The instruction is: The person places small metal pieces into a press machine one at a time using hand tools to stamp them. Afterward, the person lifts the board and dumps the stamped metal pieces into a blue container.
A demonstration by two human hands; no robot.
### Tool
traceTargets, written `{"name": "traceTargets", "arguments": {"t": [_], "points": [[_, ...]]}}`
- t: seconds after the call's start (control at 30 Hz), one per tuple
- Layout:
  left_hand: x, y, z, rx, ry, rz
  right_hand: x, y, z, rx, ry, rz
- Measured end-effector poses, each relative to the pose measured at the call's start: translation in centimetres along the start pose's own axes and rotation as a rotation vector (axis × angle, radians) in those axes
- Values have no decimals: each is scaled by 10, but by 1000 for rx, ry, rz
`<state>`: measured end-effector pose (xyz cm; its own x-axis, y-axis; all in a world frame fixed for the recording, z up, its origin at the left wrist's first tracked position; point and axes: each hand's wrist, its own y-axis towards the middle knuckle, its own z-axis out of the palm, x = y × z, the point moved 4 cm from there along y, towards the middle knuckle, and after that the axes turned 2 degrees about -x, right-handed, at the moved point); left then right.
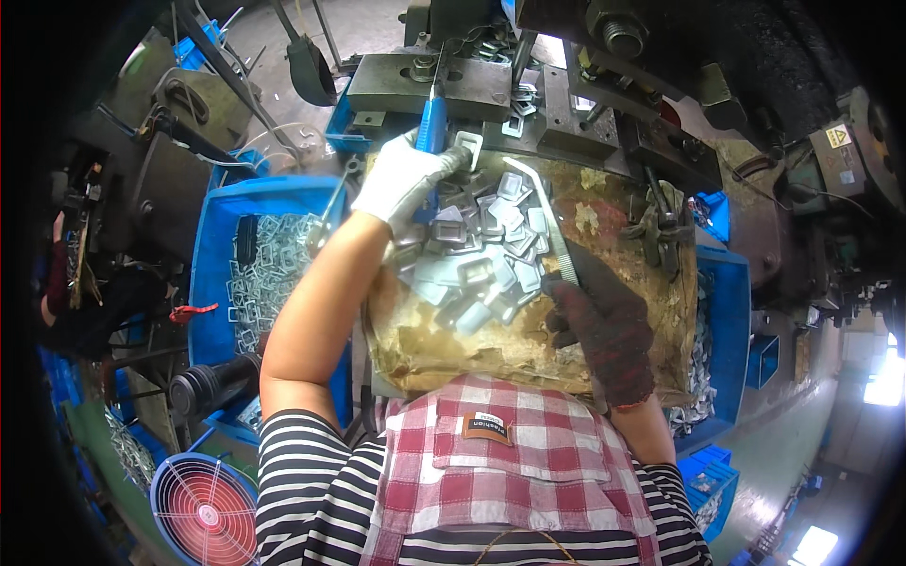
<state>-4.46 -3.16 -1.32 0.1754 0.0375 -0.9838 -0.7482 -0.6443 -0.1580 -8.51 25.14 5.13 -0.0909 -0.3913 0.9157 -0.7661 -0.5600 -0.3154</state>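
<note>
My left hand point(404, 179), in a white glove with a dark-tipped thumb, is closed around a blue-handled tool point(433, 127) with a slim, pointed metal end. A small rectangular metal frame point(468, 146) is pinched at its thumb. My right hand point(604, 325), in a dark glove, grips long silver tweezers point(556, 226); their bent tip points up and left, over the right side of a loose pile of small metal frames point(500, 226). The pile lies on a worn, stained tan work surface point(453, 354) between my hands. Some fingers of both hands are hidden.
Blue bins point(209, 245) point(736, 311) with many metal pieces flank the work surface. Heavy press parts point(406, 80) stand along its far side, and dark machinery point(793, 57) overhangs the upper right. A red-centred fan point(206, 509) is at lower left.
</note>
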Motion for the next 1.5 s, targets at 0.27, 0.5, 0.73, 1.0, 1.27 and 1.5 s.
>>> {"name": "traceTargets", "arguments": {"t": [0.27,0.5,0.73,1.0,1.27,1.5], "points": [[-3,-21,20,47,-96,-99,1,3,10,73,-13,-17],[-3,-21,-10,260,93,-140,-12,13,-11,-81,-58,-123],[-38,1,1,353,837,123,-18,21,-33,-155,-54,-102],[-108,41,73,395,1392,339,13,31,-60,-332,-172,-121],[-69,36,51,1,982,338,26,72,-50,-307,-187,-190],[-8,0,38,49,1034,359,23,90,-39,-271,-240,-219]]}}
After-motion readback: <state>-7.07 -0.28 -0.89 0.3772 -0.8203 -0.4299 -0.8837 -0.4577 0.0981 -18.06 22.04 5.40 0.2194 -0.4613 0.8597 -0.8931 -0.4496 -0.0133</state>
